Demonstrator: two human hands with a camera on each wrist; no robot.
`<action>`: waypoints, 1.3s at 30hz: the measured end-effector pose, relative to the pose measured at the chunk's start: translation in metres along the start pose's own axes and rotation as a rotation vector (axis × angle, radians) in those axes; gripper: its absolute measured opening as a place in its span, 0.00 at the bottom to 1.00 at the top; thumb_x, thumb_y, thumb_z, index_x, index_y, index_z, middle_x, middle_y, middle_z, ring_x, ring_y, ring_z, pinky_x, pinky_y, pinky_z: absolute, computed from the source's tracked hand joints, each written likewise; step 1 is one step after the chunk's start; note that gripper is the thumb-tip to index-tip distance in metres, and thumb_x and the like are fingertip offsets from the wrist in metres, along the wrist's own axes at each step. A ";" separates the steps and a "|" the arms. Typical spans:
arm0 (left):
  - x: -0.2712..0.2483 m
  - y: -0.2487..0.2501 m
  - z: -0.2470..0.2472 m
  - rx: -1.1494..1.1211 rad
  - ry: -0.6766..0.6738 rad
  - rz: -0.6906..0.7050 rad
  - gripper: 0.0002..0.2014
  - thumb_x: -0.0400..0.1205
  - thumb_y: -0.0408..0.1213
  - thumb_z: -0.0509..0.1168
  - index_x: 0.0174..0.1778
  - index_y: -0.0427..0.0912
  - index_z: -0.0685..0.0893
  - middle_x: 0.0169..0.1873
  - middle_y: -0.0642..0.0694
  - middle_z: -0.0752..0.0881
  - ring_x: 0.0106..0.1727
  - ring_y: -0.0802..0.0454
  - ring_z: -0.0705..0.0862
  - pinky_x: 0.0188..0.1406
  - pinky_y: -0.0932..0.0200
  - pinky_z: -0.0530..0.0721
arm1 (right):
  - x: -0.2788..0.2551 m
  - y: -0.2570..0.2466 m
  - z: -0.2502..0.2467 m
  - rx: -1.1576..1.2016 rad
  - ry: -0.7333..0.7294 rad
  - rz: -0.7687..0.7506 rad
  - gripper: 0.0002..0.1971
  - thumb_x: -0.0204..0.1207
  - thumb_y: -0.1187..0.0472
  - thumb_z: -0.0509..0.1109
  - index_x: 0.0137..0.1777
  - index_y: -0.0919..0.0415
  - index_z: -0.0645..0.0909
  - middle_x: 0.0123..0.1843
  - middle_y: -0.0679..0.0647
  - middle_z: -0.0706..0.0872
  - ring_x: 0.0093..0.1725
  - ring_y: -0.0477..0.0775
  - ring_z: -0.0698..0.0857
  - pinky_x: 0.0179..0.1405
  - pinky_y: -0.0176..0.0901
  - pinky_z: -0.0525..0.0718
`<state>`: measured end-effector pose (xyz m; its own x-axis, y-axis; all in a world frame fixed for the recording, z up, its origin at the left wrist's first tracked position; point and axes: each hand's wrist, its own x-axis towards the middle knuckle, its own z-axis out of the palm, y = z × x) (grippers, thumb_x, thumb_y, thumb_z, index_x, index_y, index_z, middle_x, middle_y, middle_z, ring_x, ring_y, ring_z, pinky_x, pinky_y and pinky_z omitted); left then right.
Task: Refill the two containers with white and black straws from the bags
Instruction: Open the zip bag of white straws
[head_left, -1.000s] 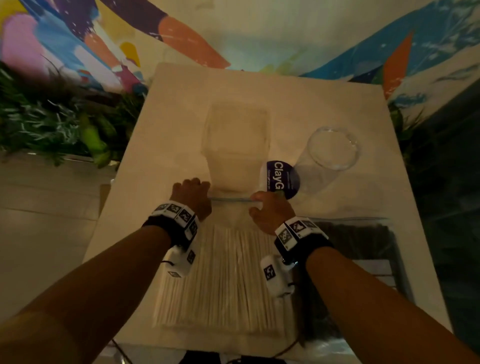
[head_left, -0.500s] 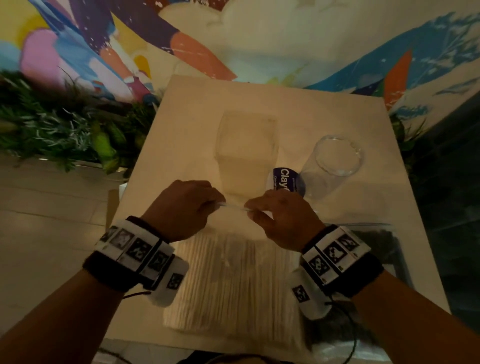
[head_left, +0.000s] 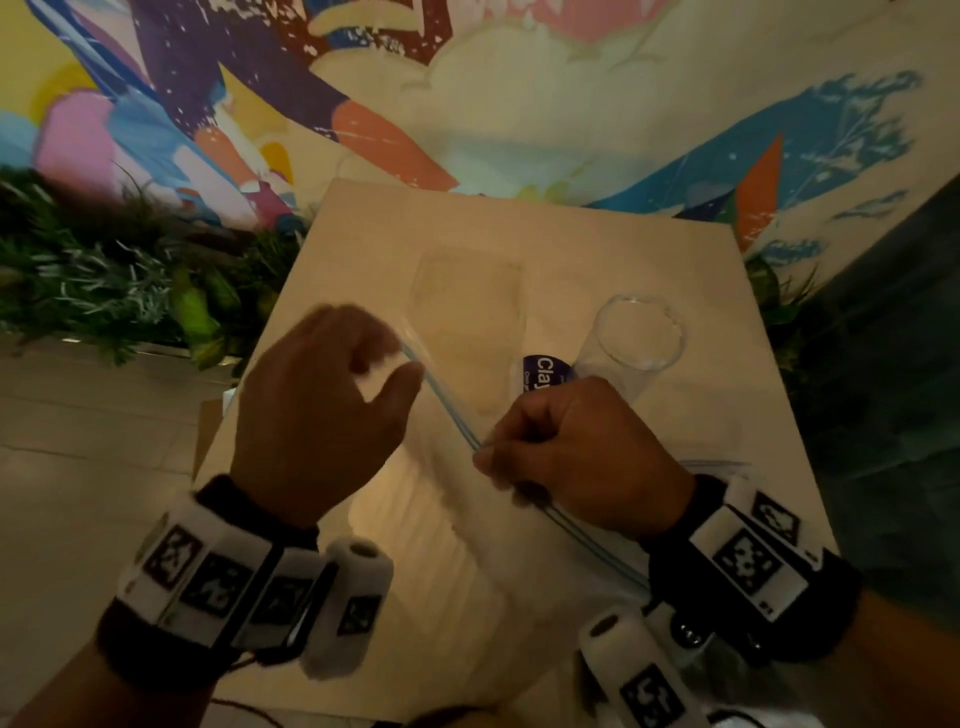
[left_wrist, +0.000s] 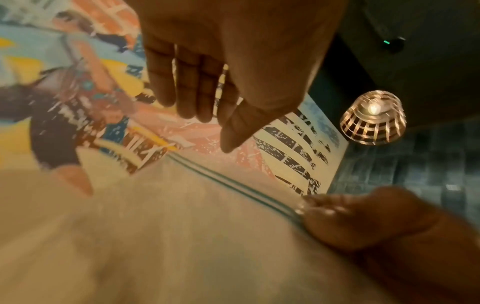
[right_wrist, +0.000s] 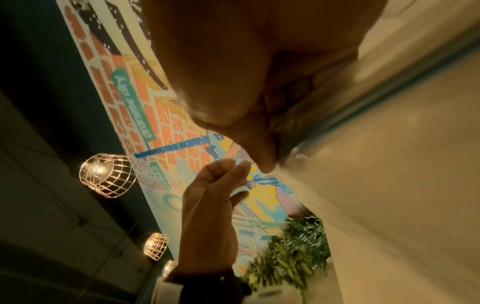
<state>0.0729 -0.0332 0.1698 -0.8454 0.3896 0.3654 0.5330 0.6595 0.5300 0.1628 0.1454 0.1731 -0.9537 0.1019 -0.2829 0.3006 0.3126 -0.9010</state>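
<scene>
My right hand (head_left: 488, 457) pinches the blue zip edge of the clear bag of white straws (head_left: 431, 519) and holds it above the table; the right wrist view shows the same pinch (right_wrist: 280, 156). Beside the far end of that zip edge, my left hand (head_left: 387, 364) is blurred, with loose fingers that hold nothing. The left wrist view shows those fingers (left_wrist: 192, 102) straight above the bag (left_wrist: 155, 226). Behind the bag stand an empty square clear container (head_left: 467, 301) and an empty round glass (head_left: 639, 332). My right wrist hides most of the bag of black straws (head_left: 722, 465).
The pale table (head_left: 571, 249) ends at a painted wall at the back. Green plants (head_left: 104, 291) line its left side and a dark wall its right. A purple-labelled item (head_left: 540, 374) lies between the two containers.
The bag of white straws has come up off the table. My left hand has let go of the zip edge and swung up and left, while my right hand keeps its pinch.
</scene>
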 end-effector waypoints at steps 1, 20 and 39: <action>-0.003 0.004 0.003 -0.008 -0.134 -0.122 0.18 0.76 0.60 0.65 0.33 0.48 0.82 0.29 0.53 0.84 0.29 0.54 0.81 0.33 0.57 0.80 | 0.001 0.003 0.002 0.014 0.046 -0.003 0.08 0.69 0.65 0.79 0.33 0.67 0.86 0.26 0.57 0.87 0.22 0.50 0.82 0.24 0.42 0.81; -0.016 0.007 0.026 -0.673 -0.559 -0.360 0.09 0.81 0.30 0.64 0.39 0.36 0.88 0.26 0.42 0.86 0.29 0.49 0.85 0.30 0.58 0.86 | 0.002 -0.015 -0.055 -0.052 0.353 -0.259 0.16 0.75 0.51 0.73 0.33 0.63 0.86 0.29 0.58 0.87 0.25 0.50 0.82 0.29 0.39 0.83; -0.004 0.021 0.010 -0.764 -0.525 -0.399 0.23 0.72 0.56 0.63 0.39 0.36 0.84 0.30 0.42 0.88 0.30 0.45 0.87 0.31 0.49 0.88 | 0.019 -0.012 0.008 0.174 -0.021 -0.020 0.10 0.80 0.60 0.66 0.45 0.67 0.83 0.32 0.54 0.86 0.29 0.50 0.83 0.28 0.40 0.83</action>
<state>0.0872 -0.0139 0.1719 -0.7769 0.5857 -0.2310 -0.0679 0.2869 0.9556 0.1410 0.1356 0.1756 -0.9600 0.0770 -0.2691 0.2778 0.1459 -0.9495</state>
